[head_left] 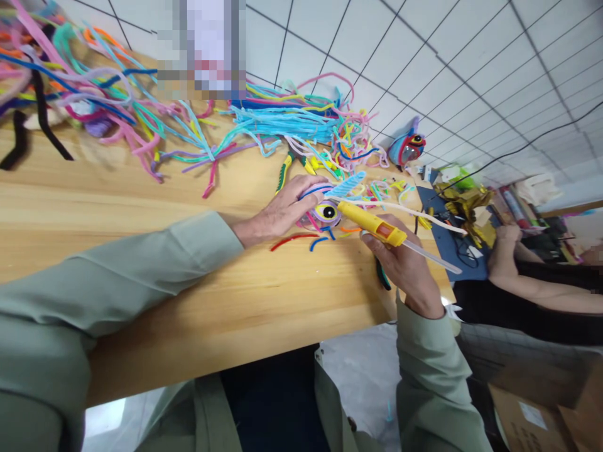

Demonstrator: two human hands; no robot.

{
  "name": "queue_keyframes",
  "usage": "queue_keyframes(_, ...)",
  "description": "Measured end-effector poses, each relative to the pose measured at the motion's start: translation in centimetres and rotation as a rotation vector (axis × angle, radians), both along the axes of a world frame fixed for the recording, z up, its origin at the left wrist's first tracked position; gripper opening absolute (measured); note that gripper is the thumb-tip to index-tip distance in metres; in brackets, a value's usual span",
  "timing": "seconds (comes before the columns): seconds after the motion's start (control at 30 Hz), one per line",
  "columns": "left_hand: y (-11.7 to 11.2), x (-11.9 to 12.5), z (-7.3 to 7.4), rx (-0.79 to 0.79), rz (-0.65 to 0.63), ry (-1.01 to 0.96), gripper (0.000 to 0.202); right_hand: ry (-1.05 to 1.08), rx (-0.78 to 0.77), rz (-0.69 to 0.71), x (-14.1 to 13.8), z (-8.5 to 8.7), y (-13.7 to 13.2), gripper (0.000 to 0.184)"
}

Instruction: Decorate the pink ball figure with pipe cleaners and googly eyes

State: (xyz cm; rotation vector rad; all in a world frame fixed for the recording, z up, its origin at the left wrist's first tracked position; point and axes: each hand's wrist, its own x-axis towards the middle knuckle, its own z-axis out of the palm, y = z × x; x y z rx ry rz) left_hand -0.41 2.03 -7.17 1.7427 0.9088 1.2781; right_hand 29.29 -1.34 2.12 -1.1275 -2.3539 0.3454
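Note:
My left hand is closed around a small pipe-cleaner figure with a large yellow-rimmed eye and a light blue fin. In my right hand is a yellow hot glue gun, its nozzle pointing at the figure's top edge. A clear glue stick sticks out of the gun's back end. One pale pipe cleaner runs from the figure out to the right, above the gun. Short red and blue pieces lie on the table just below the figure.
Bundled light blue pipe cleaners and a tangled multicoloured heap lie along the tiled wall. Green-and-yellow pliers rest behind my left hand. A finished-looking red-and-blue figure stands at the back. Another person's arm is at the right, by a blue mat.

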Motion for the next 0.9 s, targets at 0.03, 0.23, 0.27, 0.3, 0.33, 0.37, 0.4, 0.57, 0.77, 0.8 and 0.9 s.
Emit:
queue_keyframes(0.03, 0.02, 0.01, -0.03, 0.001, 0.005, 0.001, 0.055, -0.007, 0.003, -0.003, 0.09, 0.11, -0.03, 0.01)
queue_keyframes(0.23, 0.1, -0.03, -0.06, 0.001, 0.008, 0.011, 0.054, -0.032, 0.026, -0.014, 0.38, 0.28, -0.16, 0.01)
queue_keyframes(0.27, 0.08, -0.05, -0.05, 0.001, 0.004, 0.006, 0.054, -0.029, 0.03, -0.003, 0.34, 0.27, -0.15, 0.009)
queue_keyframes(0.3, 0.08, -0.06, -0.06, 0.002, 0.001, 0.003, 0.055, -0.026, 0.032, 0.007, 0.28, 0.28, -0.13, 0.008)
queue_keyframes(0.33, 0.07, -0.07, -0.07, 0.002, -0.001, 0.003, 0.055, -0.025, 0.03, 0.016, 0.21, 0.31, -0.11, 0.006)
queue_keyframes(0.37, 0.08, -0.08, -0.09, 0.004, -0.002, 0.005, 0.055, -0.027, 0.027, 0.025, 0.12, 0.36, -0.07, 0.005)
queue_keyframes(0.4, 0.1, -0.08, -0.11, 0.008, -0.003, 0.008, 0.055, -0.028, 0.024, 0.033, 0.04, 0.43, -0.03, 0.005)
queue_keyframes(0.57, 0.14, -0.14, -0.13, 0.025, -0.008, 0.017, 0.055, -0.044, 0.031, 0.055, -0.1, 0.77, 0.19, 0.006)
queue_keyframes(0.77, 0.01, -0.2, -0.07, 0.035, -0.004, 0.044, 0.057, -0.073, 0.028, 0.028, 0.15, 0.77, 0.31, 0.016)
queue_keyframes(0.8, -0.01, -0.19, -0.07, 0.037, -0.003, 0.046, 0.057, -0.072, 0.026, 0.03, 0.15, 0.77, 0.32, 0.016)
queue_keyframes(0.9, -0.04, -0.17, -0.01, 0.036, -0.005, 0.039, 0.057, -0.059, 0.02, 0.048, 0.04, 0.85, 0.31, 0.015)
